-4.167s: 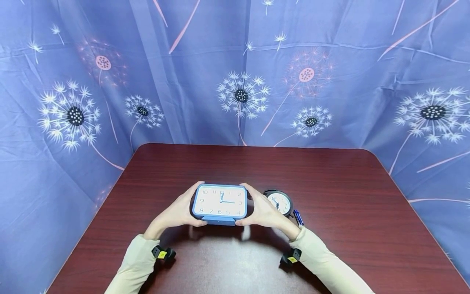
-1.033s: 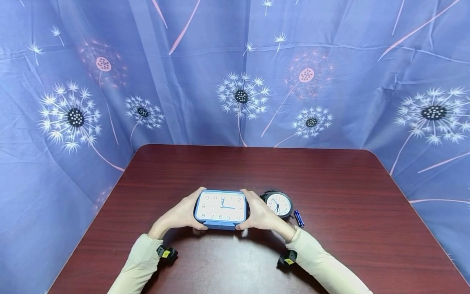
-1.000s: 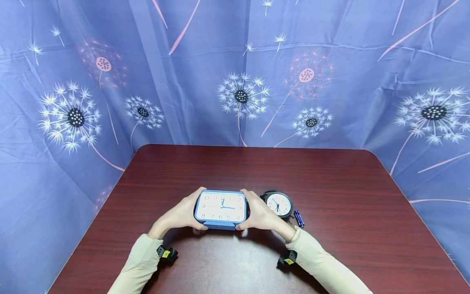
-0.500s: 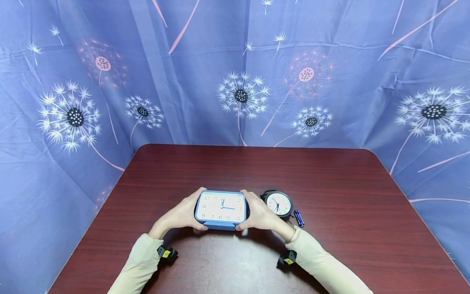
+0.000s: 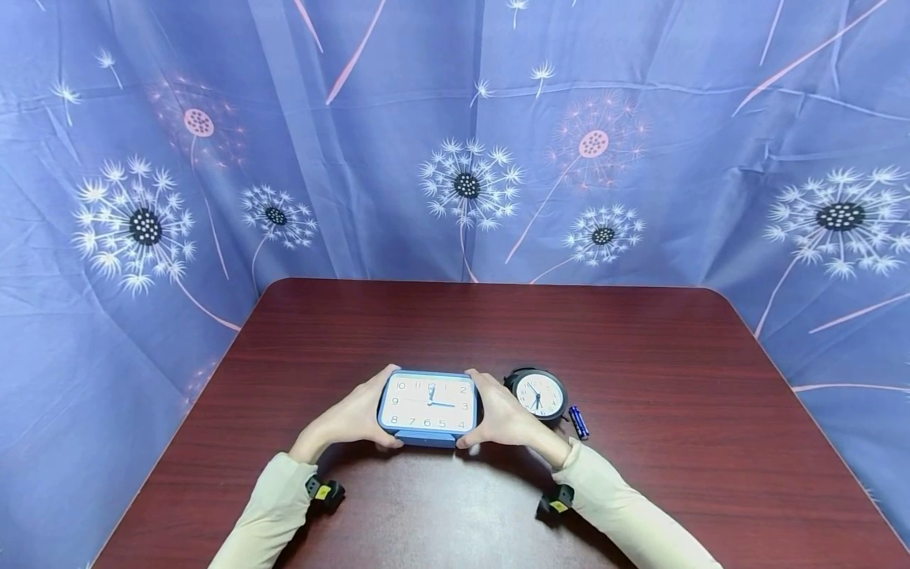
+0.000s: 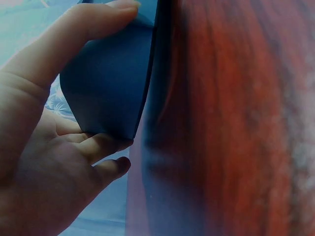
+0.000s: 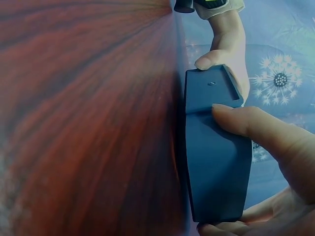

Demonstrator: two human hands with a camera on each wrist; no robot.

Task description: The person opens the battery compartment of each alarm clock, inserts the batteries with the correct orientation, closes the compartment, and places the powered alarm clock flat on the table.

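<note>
A blue rectangular alarm clock (image 5: 429, 401) with a white face is gripped at both ends, its dial tilted up. My left hand (image 5: 355, 412) holds its left end, thumb at the near bottom edge and fingers at the far top edge. The right hand (image 5: 503, 414) grips the other end the same way. In the left wrist view, the clock's side (image 6: 110, 73) stands between thumb and fingers. Both thumbs show along the bottom of the blue case (image 7: 216, 162) in the right wrist view, where it hangs close over the tabletop.
A round black alarm clock (image 5: 538, 394) sits just right of the right hand, partly behind it. Blue batteries (image 5: 579, 423) lie beside that clock. The dark red wooden table (image 5: 640, 340) ends at a blue dandelion-print curtain (image 5: 398, 158).
Since the oldest frame, both hands have lowered the blue clock and brought it slightly nearer. Over the last second it has only sunk a touch; the round clock and batteries stay put.
</note>
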